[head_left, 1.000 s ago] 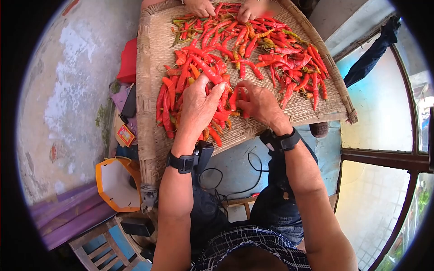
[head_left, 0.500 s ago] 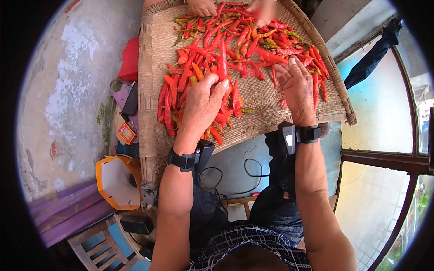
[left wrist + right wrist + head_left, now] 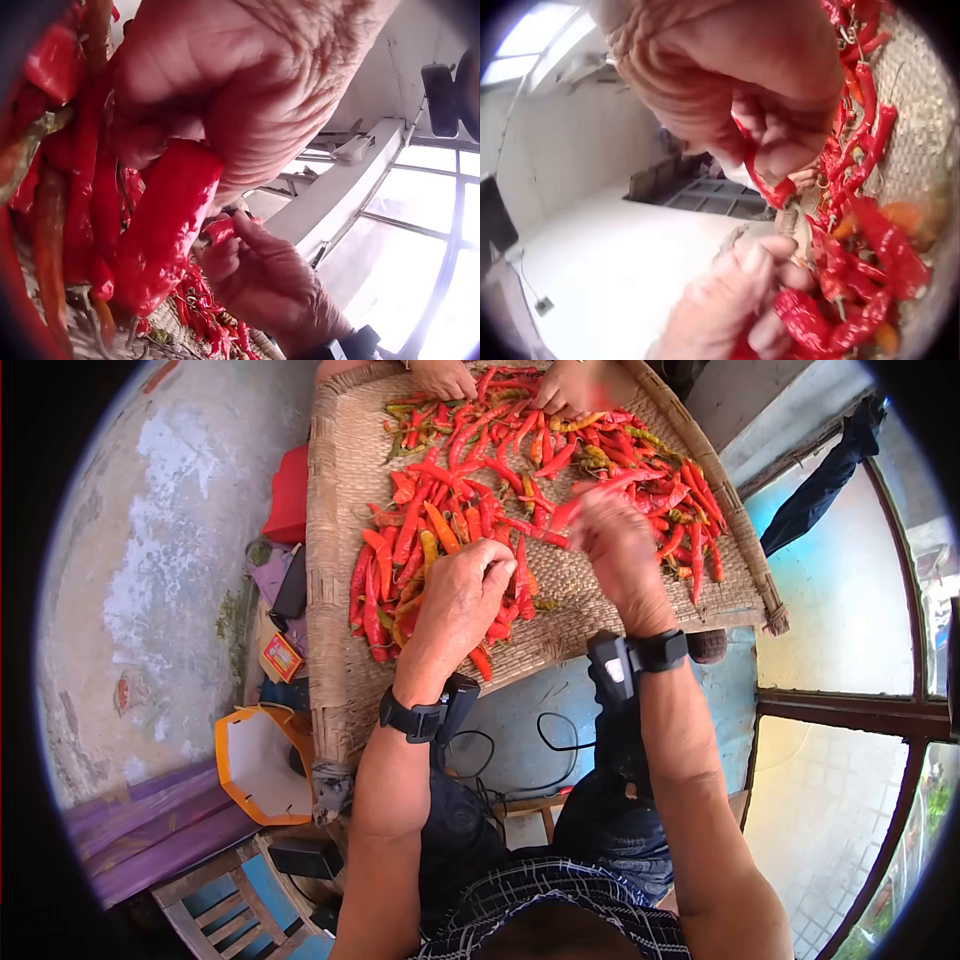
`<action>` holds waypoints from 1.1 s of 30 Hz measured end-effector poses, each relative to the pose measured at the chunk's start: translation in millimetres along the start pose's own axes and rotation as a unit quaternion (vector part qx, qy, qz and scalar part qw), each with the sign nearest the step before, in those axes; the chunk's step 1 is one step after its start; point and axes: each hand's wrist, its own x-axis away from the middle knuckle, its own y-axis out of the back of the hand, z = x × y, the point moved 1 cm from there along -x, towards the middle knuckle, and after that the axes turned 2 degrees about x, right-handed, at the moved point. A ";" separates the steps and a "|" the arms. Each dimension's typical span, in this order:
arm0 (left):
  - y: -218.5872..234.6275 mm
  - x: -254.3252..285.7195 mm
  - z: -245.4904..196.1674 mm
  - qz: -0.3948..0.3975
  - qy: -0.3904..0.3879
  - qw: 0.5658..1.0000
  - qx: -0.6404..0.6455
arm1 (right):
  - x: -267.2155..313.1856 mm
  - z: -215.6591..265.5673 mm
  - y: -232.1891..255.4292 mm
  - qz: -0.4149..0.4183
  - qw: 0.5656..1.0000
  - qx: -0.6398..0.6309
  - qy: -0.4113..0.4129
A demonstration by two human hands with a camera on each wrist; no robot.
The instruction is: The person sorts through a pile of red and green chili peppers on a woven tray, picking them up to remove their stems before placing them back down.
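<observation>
My left hand (image 3: 462, 592) is over the near-left pile of red and orange chili peppers (image 3: 408, 540). Its fingers curl round a red chili pepper (image 3: 169, 225), which shows below the palm in the left wrist view. Farther right, my right hand (image 3: 622, 555) is raised over the woven tray (image 3: 575, 585), blurred by motion. Thumb and fingertips of that hand pinch another red chili pepper (image 3: 776, 187) near its stem end. Both hands are close together in the right wrist view, with the left hand (image 3: 720, 300) below the right.
A second heap of chili peppers (image 3: 690, 510) lies on the tray's right side. Across the tray, another person's hands (image 3: 445, 377) touch the far peppers. A wall (image 3: 150, 560) runs along the left, with an orange-edged box (image 3: 262, 765) beside the tray. Window panes (image 3: 835, 600) stand at right.
My right hand opened over the right heap, then moved back left and now pinches a chili pepper. The upright chili pepper has left my left fingertips, and that hand has turned downward.
</observation>
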 end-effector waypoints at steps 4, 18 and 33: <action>0.4 0.0 3.5 -0.054 -0.014 0.998 0.006 | -23.5 -7.5 26.7 -0.121 0.991 -0.047 0.033; 9.5 1.8 -1.4 -0.045 0.013 0.998 -0.032 | -26.4 -33.3 -3.1 0.009 0.643 0.765 0.045; 6.5 4.2 -3.5 -0.034 -0.015 0.994 -0.099 | -12.1 13.7 3.6 -0.113 0.991 -0.071 0.002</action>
